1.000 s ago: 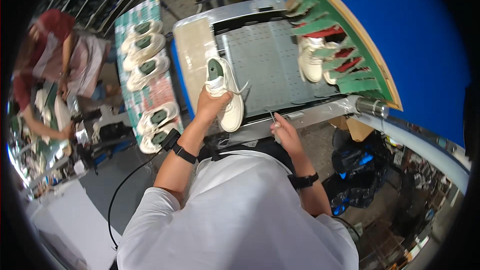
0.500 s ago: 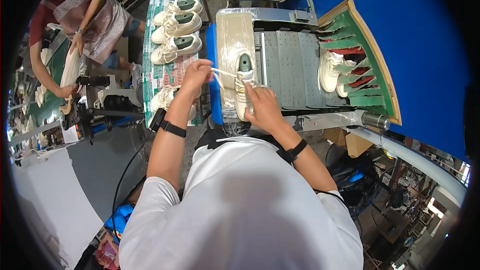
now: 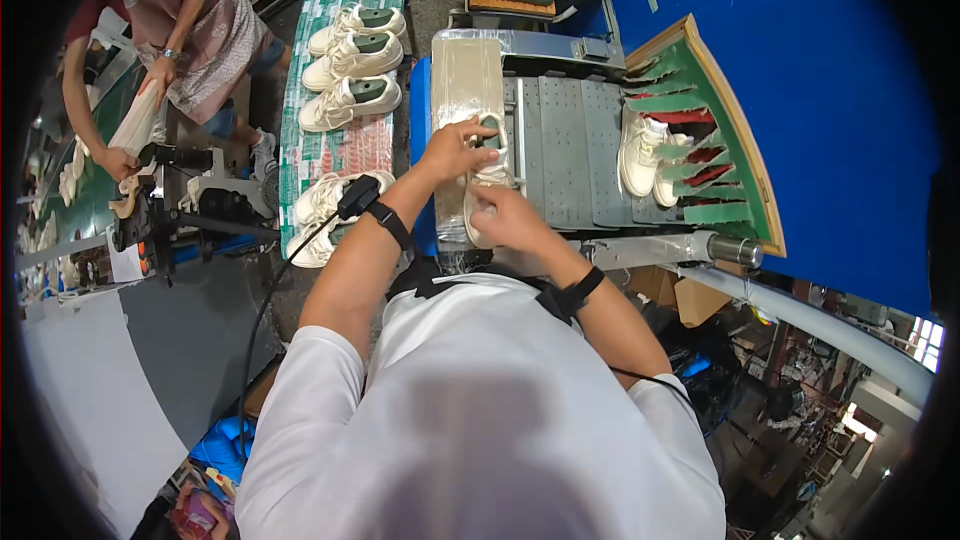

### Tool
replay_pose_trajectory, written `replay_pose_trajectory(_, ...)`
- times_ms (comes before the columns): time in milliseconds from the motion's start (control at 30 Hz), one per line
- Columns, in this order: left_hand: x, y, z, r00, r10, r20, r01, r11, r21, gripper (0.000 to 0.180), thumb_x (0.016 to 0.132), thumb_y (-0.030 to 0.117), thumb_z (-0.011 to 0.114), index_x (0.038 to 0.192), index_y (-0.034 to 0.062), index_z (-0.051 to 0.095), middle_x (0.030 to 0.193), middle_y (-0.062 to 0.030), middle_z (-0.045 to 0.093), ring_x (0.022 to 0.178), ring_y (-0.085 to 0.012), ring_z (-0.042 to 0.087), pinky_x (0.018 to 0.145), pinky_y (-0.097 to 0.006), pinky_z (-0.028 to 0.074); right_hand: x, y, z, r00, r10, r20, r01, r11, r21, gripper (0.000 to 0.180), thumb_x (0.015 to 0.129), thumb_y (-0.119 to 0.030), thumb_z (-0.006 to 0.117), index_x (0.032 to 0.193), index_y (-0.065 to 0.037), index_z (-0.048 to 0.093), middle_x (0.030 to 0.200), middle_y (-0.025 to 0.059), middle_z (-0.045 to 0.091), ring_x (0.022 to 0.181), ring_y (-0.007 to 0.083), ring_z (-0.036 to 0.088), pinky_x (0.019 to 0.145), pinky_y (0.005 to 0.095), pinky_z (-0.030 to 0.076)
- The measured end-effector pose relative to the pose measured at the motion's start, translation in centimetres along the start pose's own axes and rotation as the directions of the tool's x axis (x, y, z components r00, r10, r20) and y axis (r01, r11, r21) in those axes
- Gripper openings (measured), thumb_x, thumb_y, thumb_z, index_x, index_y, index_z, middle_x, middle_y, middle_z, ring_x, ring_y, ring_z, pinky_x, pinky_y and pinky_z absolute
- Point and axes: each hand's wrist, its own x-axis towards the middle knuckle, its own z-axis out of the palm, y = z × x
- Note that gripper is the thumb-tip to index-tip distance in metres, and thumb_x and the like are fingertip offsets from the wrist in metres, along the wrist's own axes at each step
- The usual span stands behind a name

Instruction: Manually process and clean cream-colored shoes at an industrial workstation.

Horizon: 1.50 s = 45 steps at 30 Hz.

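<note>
The grey metal table (image 3: 575, 145) is the landmark. Beyond its right edge stands a green slotted rack (image 3: 715, 130) holding a pale shoe pair (image 3: 645, 155). Left of the table, a patterned mat (image 3: 340, 140) carries more white shoes (image 3: 352, 55). On the table's near left part lies a white sneaker (image 3: 488, 180); the left hand (image 3: 455, 148) grips its upper end, the right hand (image 3: 510, 218) closes over its lower end.

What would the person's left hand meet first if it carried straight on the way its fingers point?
The left hand already touches the cream shoe; beyond it, probably the grey metal plate, though depth is unclear.
</note>
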Motion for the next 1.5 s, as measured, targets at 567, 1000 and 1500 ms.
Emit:
replay_pose_trajectory(567, 0.0, 1.2, -1.9, 0.997, -0.059, 0.057, 0.057, 0.998, 0.033, 0.052, 0.08, 0.023, 0.095, 0.127, 0.0097, 0.079, 0.154, -0.0248, 0.058, 0.111, -0.0212, 0.074, 0.095, -0.031, 0.058, 0.4, 0.4, 0.8, 0.988, -0.136, -0.07, 0.112, 0.955, -0.274, 0.065, 0.082, -0.016, 0.07, 0.142, 0.007, 0.06, 0.106, 0.0159, 0.067, 0.098, 0.0308, 0.065, 0.092, 0.0439, 0.049)
replay_pose_trajectory(1000, 0.0, 1.6, -2.0, 0.995, -0.084, 0.063, 0.085, 0.996, -0.022, 0.049, 0.079, 0.021, 0.095, 0.123, 0.008, 0.079, 0.156, -0.0186, 0.058, 0.115, -0.0228, 0.071, 0.094, -0.034, 0.059, -2.8, 0.1, -3.0, 0.961, 0.017, 0.277, -0.14, 0.893, 0.429, 0.062, 0.088, -0.022, 0.065, 0.143, 0.007, 0.061, 0.111, 0.0243, 0.072, 0.105, 0.0354, 0.07, 0.096, 0.0436, 0.054)
replay_pose_trajectory(1500, -1.5, 1.2, 1.6, 0.985, -0.033, -0.169, 0.007, 0.989, -0.151, 0.051, 0.08, 0.021, 0.095, 0.122, 0.007, 0.069, 0.161, -0.0293, 0.047, 0.144, -0.0341, 0.055, 0.115, -0.037, 0.046, -4.4, 0.9, -2.9, 0.999, -0.009, -0.044, 0.003, 0.989, -0.15, 0.07, 0.076, -0.015, 0.068, 0.142, 0.009, 0.057, 0.099, 0.0186, 0.059, 0.097, 0.0383, 0.059, 0.089, 0.0495, 0.045)
